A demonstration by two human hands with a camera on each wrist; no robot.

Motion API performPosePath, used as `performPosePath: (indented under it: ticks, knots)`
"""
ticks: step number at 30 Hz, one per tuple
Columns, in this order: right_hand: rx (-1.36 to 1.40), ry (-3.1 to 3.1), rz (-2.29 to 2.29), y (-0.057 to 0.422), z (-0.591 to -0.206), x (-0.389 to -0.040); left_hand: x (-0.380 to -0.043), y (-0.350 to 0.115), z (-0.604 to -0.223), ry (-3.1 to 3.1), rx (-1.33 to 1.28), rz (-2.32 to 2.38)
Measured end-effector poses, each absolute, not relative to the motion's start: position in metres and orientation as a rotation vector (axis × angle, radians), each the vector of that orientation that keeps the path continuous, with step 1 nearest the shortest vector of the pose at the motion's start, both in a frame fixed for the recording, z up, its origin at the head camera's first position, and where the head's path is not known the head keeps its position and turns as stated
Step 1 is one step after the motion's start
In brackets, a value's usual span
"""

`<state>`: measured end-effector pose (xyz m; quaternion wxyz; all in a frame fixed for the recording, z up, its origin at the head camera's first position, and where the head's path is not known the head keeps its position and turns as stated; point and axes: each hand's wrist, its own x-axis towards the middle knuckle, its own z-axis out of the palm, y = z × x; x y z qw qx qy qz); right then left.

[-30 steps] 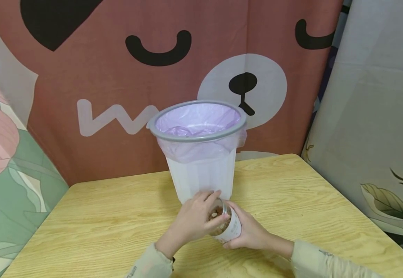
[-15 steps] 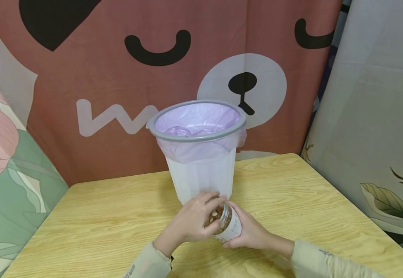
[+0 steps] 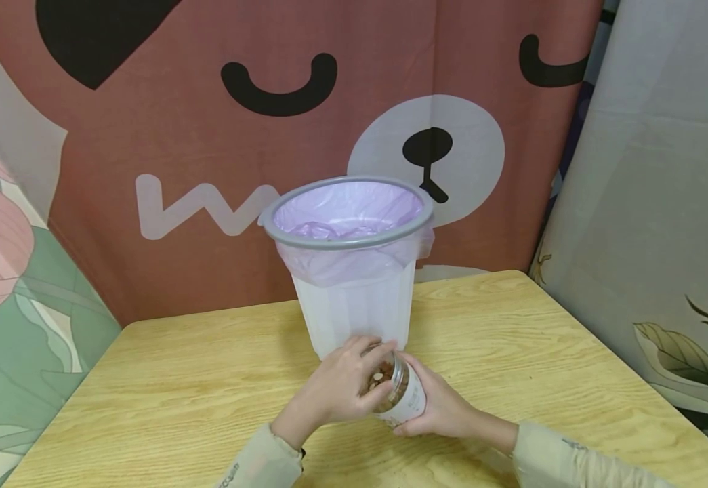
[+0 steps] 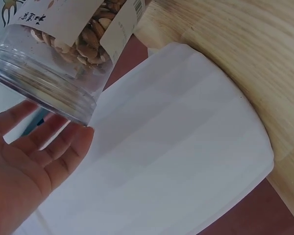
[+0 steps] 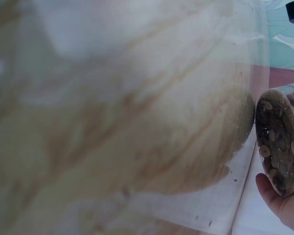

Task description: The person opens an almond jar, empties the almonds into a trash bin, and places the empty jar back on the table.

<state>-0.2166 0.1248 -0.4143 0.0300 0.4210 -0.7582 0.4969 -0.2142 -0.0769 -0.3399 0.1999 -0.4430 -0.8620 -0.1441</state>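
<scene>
A clear jar of brown nuts [image 3: 407, 400] with a white label and a silvery rim is tilted toward the left in front of the bin. My right hand [image 3: 446, 407] grips its labelled body from the right. Around the mouth end curls my left hand [image 3: 343, 383], thumb on the near side and fingers on the far side. In the left wrist view, fingertips of the left hand [image 4: 27, 164] touch the edge of the jar's threaded neck [image 4: 44, 78]. Whether a clear lid covers the mouth I cannot tell. The right wrist view shows the jar's base [image 5: 279, 142] beside my right thumb [image 5: 272, 193].
A white bin [image 3: 354, 312] with a grey rim and a purple bag liner stands on the wooden table [image 3: 207, 379], just behind my hands. Printed curtains [image 3: 207, 142] hang at the back and both sides.
The left fingers have shifted slightly around the jar's mouth, and the jar has turned a little. My right hand keeps its grip in nearly the same place; the bin has not moved.
</scene>
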Motion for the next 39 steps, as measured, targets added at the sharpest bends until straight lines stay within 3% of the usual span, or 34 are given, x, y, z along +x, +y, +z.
performPosePath:
  ticks: [7, 20, 29, 39]
  knots:
    - [1.330, -2.319, 1.547, 0.121, -0.394, -0.204, -0.217, -0.076, -0.342, -2.420, -1.146, -0.395]
    - [1.356, -2.298, 1.547, 0.122, -0.396, -0.205, -0.217, -0.077, -0.340, -2.447, -1.136, -0.344]
    - [1.291, -2.323, 1.510, 0.121, -0.391, -0.202, -0.219, -0.083, -0.338, -2.413, -1.523, -0.568]
    - [1.269, -2.346, 1.534, 0.121, -0.391, -0.203, -0.221, -0.085, -0.335, -2.439, -1.564, -0.573]
